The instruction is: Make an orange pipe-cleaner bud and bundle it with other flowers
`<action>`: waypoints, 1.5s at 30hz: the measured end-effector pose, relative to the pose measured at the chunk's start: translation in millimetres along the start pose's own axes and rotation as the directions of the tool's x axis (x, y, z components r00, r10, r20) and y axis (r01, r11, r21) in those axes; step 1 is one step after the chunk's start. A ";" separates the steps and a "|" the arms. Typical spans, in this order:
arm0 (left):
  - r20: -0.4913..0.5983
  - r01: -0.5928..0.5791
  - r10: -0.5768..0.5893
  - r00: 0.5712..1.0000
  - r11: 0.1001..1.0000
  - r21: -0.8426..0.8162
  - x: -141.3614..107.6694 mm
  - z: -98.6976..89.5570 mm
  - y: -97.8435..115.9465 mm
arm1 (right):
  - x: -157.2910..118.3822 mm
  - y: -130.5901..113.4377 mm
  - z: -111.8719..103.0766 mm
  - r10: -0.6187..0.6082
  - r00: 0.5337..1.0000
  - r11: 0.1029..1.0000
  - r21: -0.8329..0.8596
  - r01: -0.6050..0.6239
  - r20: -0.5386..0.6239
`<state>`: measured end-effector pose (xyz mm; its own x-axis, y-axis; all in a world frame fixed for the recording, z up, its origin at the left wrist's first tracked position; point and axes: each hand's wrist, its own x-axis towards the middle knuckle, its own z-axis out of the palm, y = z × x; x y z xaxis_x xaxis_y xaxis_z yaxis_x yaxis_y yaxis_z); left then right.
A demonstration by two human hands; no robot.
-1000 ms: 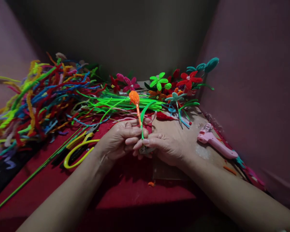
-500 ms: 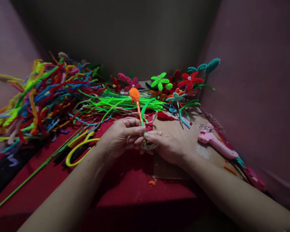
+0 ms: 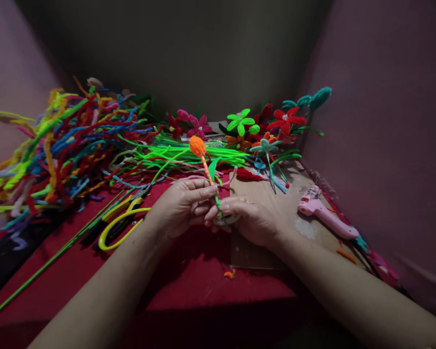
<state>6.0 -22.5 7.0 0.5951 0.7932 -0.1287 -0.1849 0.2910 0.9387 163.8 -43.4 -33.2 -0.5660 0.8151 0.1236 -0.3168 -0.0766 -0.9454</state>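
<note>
A pipe cleaner flower [image 3: 197,145] with an orange bud, an orange upper stem and one green leaf [image 3: 212,169] stands tilted to the left over the table. My left hand [image 3: 183,206] is closed, pinching its stem between thumb and forefinger just below the leaf. Close beside it, my right hand [image 3: 252,218] is closed around a white round spool [image 3: 226,220] with holes, which looks like a tape roll; its fingers partly hide it. The green lower stem passes by the right fingertips, and I cannot tell whether tape joins it to the spool.
Loose coloured pipe cleaners [image 3: 76,140] heap at the left, with green ones [image 3: 189,155] bundled behind my hands. Yellow-handled pliers [image 3: 131,208] and scissors [image 3: 107,237] lie left. Finished flowers [image 3: 265,145] stand behind a cardboard sheet [image 3: 257,252]; a pink glue gun [image 3: 327,218] lies right.
The flower has tipped further left and its bud sits slightly lower. Its leaf has turned and looks broader. The spool has tilted a little in my right hand.
</note>
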 end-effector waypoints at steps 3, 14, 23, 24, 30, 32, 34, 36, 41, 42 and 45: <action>-0.011 -0.007 0.007 1.000 1.000 0.002 -0.8 1.6 0.4 | 0.3 -0.6 0.9 0.012 1.000 1.000 0.010 -0.012 -0.012; -0.006 0.043 -0.043 0.999 0.998 0.040 -0.6 0.8 2.7 | 0.4 0.0 -3.4 -0.004 1.000 1.000 -0.008 0.005 0.019; -0.034 0.074 -0.073 0.997 0.996 0.039 -0.5 -3.1 3.0 | -2.0 -6.1 1.0 0.075 0.996 0.995 0.071 -0.072 -0.041; -0.042 0.076 -0.074 0.996 0.996 0.039 -0.6 -3.4 3.0 | -2.3 -7.4 1.9 0.091 0.995 0.993 0.079 -0.087 -0.049; -0.060 0.087 -0.083 0.995 0.993 0.079 -1.9 -4.3 2.7 | -2.6 -7.0 3.3 0.087 0.996 0.990 0.110 -0.087 0.000; -0.066 0.101 -0.094 0.993 0.989 0.111 -2.2 -3.7 3.2 | -2.4 -5.9 2.5 0.089 0.996 0.992 0.087 -0.087 -0.015; -0.096 0.101 -0.088 0.991 0.985 0.137 -2.4 -1.9 3.8 | -2.7 -6.1 1.5 0.122 0.991 0.991 0.057 -0.119 -0.055; -0.150 0.096 -0.071 0.986 0.982 0.165 -2.5 1.3 4.5 | -3.5 -7.7 0.9 0.168 0.981 0.986 0.021 -0.167 -0.094; -0.255 0.122 -0.053 0.965 0.957 0.261 -3.4 10.3 6.9 | -5.5 -14.3 3.5 0.234 0.961 0.964 -0.095 -0.250 -0.148; -0.254 0.126 -0.053 0.966 0.952 0.280 -3.7 11.2 7.5 | -5.6 -15.7 4.2 0.241 0.959 0.958 -0.122 -0.260 -0.151; -0.208 0.145 -0.081 0.975 0.938 0.314 -4.6 10.5 8.6 | -5.5 -19.1 4.4 0.238 0.958 0.940 -0.212 -0.269 -0.159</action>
<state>9.9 -29.3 19.1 0.4325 0.8607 -0.2684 0.1588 0.2203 0.9624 169.7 -48.9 -14.5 -0.4964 0.8542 -0.1548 0.0156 -0.1695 -0.9854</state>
